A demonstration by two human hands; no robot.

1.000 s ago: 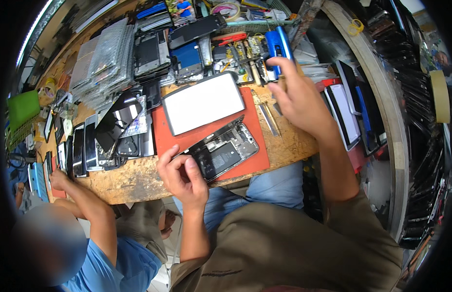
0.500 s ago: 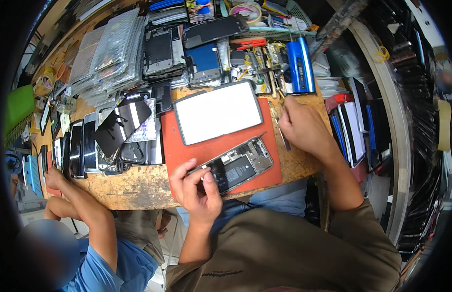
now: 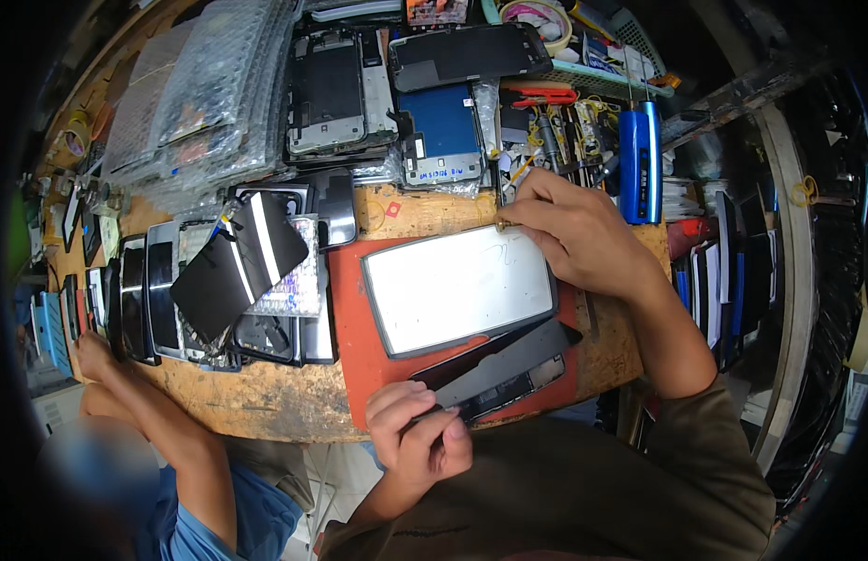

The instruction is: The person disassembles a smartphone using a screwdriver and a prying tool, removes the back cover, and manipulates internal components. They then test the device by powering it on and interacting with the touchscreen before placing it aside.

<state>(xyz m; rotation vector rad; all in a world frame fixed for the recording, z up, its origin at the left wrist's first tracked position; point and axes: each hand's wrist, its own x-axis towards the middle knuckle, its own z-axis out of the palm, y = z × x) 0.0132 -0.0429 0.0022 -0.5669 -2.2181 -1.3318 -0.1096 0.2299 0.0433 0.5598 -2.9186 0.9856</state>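
My left hand (image 3: 420, 438) grips the near left end of an opened smartphone (image 3: 518, 385). A dark flat panel (image 3: 499, 365) now lies slanted across the phone's insides and hides most of them. Just beyond it, a white pad with a dark grey rim (image 3: 457, 290) rests on a red mat (image 3: 352, 327). My right hand (image 3: 584, 234) is over the pad's far right corner, thumb and fingers pinched together. Something tiny and brass-coloured shows at its fingertips, too small to name.
Left of the mat lie stacked phone screens and parts (image 3: 242, 266). Bubble-wrapped packets (image 3: 205, 93) are piled behind them. Phone frames (image 3: 443, 136), tools and a blue cylindrical device (image 3: 640, 168) line the back. A co-worker's arm (image 3: 163, 407) rests at the table's left.
My right hand has moved from beside the tools onto the pad's far corner. The dark panel now covers the phone's previously exposed battery and board. The whole view has shifted.
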